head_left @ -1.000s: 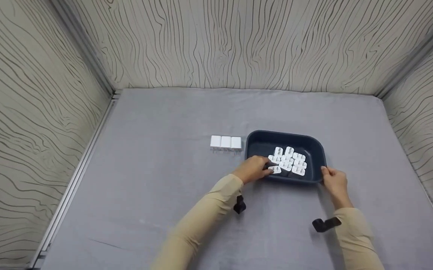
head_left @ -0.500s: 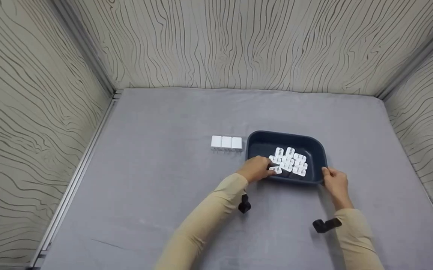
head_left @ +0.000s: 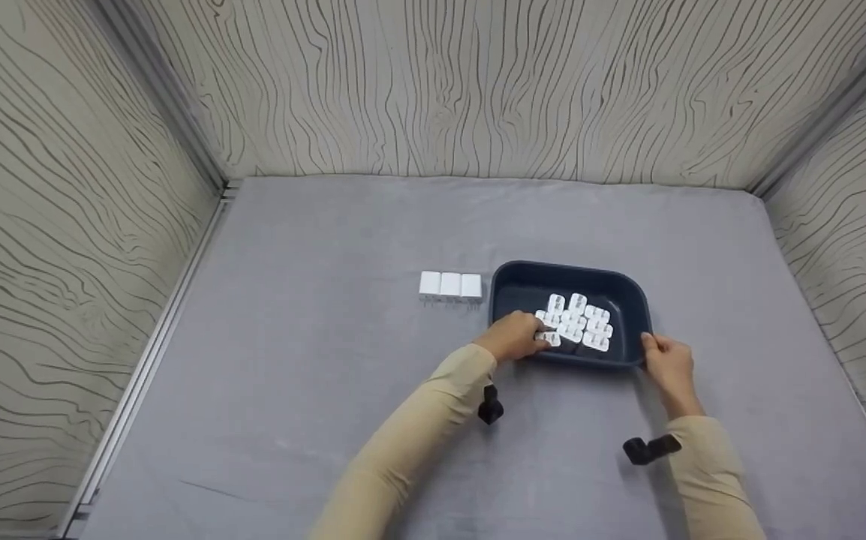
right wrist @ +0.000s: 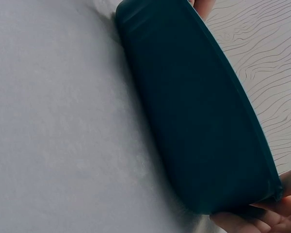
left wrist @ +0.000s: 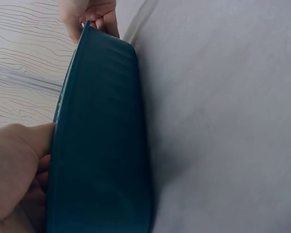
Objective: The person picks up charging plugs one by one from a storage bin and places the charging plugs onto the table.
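Observation:
A dark blue-green plastic bin (head_left: 570, 363) sits on the grey cloth, holding several small white plug chargers (head_left: 572, 324) with grey print on their faces. My left hand (head_left: 512, 336) reaches over the bin's near left rim, thumb and fingers bent about a white charger (head_left: 550, 340) at the near left of the group; its fingertips are partly hidden. In the left wrist view, the bin's wall (left wrist: 97, 131) hides what lies inside. My right hand (head_left: 672, 369) grips the near right corner, thumb at the rim and fingers beneath, as the right wrist view shows (right wrist: 262, 218).
Left of the bin, three white chargers (head_left: 450, 284) stand side by side in a row, prongs toward me. Grey cloth (head_left: 290, 337) covers the table. Wood-grain patterned panels (head_left: 440, 90) enclose the back and both sides. A black wrist mount (head_left: 491, 405) hangs below the left sleeve.
My left forearm has shifted slightly to the right, while the hand stays over the same chargers. The right hand, the bin and the row of three chargers look unchanged.

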### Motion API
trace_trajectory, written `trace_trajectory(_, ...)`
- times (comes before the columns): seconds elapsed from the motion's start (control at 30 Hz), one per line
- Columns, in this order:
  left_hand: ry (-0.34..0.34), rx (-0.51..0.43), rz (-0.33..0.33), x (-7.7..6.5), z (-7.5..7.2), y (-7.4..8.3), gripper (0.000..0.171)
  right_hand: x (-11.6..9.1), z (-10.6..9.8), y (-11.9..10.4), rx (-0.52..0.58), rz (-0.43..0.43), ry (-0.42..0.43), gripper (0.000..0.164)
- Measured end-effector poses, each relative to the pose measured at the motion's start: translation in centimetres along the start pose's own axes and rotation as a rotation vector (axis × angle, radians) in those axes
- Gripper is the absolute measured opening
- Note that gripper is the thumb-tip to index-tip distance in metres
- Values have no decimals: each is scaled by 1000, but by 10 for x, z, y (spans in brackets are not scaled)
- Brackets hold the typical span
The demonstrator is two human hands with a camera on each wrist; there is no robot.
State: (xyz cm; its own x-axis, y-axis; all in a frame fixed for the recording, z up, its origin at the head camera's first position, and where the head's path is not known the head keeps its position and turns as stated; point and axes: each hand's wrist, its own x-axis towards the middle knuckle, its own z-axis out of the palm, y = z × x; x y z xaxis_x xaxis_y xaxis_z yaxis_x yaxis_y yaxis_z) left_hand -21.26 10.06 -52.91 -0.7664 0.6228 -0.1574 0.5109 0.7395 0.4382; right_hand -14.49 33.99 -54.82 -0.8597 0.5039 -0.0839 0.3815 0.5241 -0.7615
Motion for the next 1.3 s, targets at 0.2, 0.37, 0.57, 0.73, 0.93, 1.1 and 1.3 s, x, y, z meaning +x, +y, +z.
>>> trace_trajectory(0.2, -20, 53, 34, 1, -4, -3, 24, -1, -1, -1, -15, -2, -16, 33)
trace_trajectory(0.37, -42, 67, 29, 1, -8, -4, 23, 0, -1, -1, -24, -10, -6, 33)
trace_trajectory(0.57, -38, 94, 32, -1, -11, -6, 25, 1, -1, 2, 46, -21, -12, 33)
trace_trajectory(0.73, -5, 117, 35, -2, -12, -7, 24, 1, -1, 3, 46, -6, -7, 31)
trace_trajectory(0.93, 21, 111, 59, -3, -13, -7, 21, 0, -1, -1, -25, 22, -18, 30)
trace_trajectory(1.1, 33, 93, 68, -4, -15, -7, 22, 1, -1, 0, -21, 33, -31, 34)
trace_trajectory(1.3, 52, 64, 78, -6, -16, -6, 26, -1, -2, -1, -7, 61, -52, 37)
